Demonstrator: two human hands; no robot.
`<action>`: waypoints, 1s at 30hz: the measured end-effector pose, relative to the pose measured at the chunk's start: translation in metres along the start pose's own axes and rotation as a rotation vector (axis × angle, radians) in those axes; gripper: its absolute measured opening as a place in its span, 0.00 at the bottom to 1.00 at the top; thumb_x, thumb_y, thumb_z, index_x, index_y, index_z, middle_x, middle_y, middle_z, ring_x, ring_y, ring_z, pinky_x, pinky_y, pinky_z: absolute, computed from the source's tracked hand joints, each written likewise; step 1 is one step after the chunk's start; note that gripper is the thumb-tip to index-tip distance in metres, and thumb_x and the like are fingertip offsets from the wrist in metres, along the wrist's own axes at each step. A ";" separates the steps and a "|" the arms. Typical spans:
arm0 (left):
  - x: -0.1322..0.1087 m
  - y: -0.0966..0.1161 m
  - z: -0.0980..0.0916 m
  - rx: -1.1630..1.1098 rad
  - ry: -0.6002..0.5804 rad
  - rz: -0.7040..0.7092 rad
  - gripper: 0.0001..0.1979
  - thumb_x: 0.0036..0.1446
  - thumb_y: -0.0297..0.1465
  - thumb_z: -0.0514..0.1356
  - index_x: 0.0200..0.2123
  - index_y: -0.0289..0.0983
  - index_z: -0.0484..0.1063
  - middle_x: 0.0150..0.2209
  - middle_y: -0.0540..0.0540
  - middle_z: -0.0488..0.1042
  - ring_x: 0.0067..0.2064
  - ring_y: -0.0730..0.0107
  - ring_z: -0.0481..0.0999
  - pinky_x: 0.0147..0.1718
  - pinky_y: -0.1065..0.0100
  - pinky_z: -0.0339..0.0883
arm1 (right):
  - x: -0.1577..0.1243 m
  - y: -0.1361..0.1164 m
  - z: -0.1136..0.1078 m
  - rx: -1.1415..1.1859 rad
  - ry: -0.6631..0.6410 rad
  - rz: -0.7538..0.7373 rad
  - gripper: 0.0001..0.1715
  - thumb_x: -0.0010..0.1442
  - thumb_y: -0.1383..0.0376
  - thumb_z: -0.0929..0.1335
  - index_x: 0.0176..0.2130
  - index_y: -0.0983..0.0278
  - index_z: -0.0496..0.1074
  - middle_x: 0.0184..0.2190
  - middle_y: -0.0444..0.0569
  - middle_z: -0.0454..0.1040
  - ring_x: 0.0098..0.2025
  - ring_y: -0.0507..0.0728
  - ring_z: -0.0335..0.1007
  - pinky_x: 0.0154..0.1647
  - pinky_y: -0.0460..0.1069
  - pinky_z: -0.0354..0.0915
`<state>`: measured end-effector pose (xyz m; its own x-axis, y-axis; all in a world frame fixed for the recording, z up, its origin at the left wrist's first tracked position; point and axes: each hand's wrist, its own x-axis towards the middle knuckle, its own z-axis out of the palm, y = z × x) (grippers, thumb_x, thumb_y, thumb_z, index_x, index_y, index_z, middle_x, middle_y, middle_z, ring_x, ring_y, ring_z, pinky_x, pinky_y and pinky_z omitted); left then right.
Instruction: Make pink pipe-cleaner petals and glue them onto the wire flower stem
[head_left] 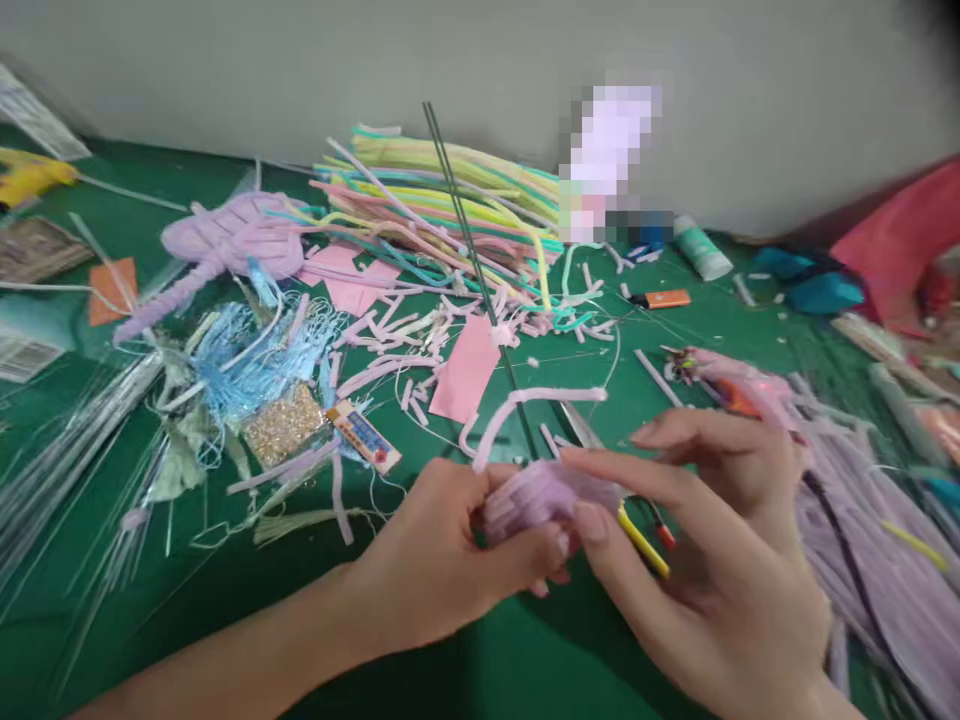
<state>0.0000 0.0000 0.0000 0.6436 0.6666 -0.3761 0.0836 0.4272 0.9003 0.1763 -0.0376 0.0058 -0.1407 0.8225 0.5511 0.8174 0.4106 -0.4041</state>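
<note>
Left grip (442, 560), right grip (712, 570) bare; forearms bare.

Both hands meet over the green tabletop (525, 660). The left hand (442, 560) pinches a lilac pipe-cleaner bundle (536, 495), and the right hand (705, 560) touches it with thumb and forefinger. A loose lilac strand (525, 405) curls up from the bundle. Behind lie pink paper (466, 370), a thin dark rod (469, 240) and a heap of coloured pipe cleaners (442, 205).
</note>
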 end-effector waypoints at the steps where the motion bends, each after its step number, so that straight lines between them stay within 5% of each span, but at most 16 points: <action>1: 0.000 0.000 0.000 -0.004 -0.001 -0.003 0.09 0.55 0.33 0.63 0.26 0.35 0.72 0.22 0.54 0.72 0.24 0.80 0.70 0.26 0.80 0.65 | 0.000 -0.001 0.000 0.002 -0.008 0.002 0.13 0.60 0.68 0.68 0.46 0.58 0.72 0.44 0.52 0.61 0.43 0.61 0.59 0.40 0.58 0.55; 10: 0.002 0.001 0.000 0.067 0.025 0.051 0.10 0.57 0.34 0.62 0.26 0.35 0.74 0.23 0.51 0.74 0.26 0.75 0.73 0.27 0.76 0.67 | 0.001 -0.001 0.003 -0.001 0.077 0.090 0.12 0.59 0.67 0.69 0.44 0.57 0.71 0.43 0.51 0.61 0.46 0.61 0.60 0.45 0.58 0.57; 13: 0.002 0.001 -0.001 0.091 0.024 0.054 0.10 0.56 0.35 0.62 0.27 0.35 0.75 0.23 0.50 0.75 0.25 0.74 0.74 0.27 0.76 0.68 | 0.002 0.000 0.004 0.198 0.058 0.332 0.13 0.62 0.63 0.67 0.48 0.57 0.69 0.44 0.51 0.66 0.45 0.59 0.64 0.43 0.54 0.61; 18: 0.002 0.000 -0.003 0.016 0.062 0.062 0.09 0.54 0.36 0.65 0.29 0.35 0.76 0.24 0.50 0.77 0.24 0.75 0.74 0.26 0.76 0.69 | 0.003 0.002 0.002 0.740 -0.253 0.820 0.23 0.66 0.48 0.60 0.39 0.61 0.72 0.31 0.48 0.72 0.33 0.56 0.69 0.33 0.50 0.64; 25: 0.005 0.002 -0.007 -0.092 0.053 0.049 0.08 0.54 0.34 0.66 0.27 0.35 0.76 0.22 0.50 0.77 0.23 0.76 0.74 0.24 0.78 0.68 | 0.001 0.004 0.006 0.813 -0.248 0.809 0.29 0.67 0.46 0.58 0.25 0.62 0.65 0.22 0.44 0.65 0.26 0.52 0.60 0.26 0.47 0.59; 30: 0.006 0.000 -0.007 -0.122 0.034 0.027 0.09 0.53 0.35 0.67 0.27 0.35 0.76 0.22 0.50 0.76 0.24 0.76 0.74 0.25 0.77 0.69 | 0.004 0.001 0.010 0.914 -0.247 0.692 0.19 0.65 0.54 0.66 0.27 0.62 0.64 0.21 0.40 0.62 0.23 0.48 0.56 0.24 0.44 0.55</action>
<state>-0.0015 0.0080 -0.0032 0.6177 0.6984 -0.3615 -0.0278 0.4788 0.8775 0.1711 -0.0303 0.0001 -0.0104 0.9941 -0.1080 0.0706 -0.1070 -0.9917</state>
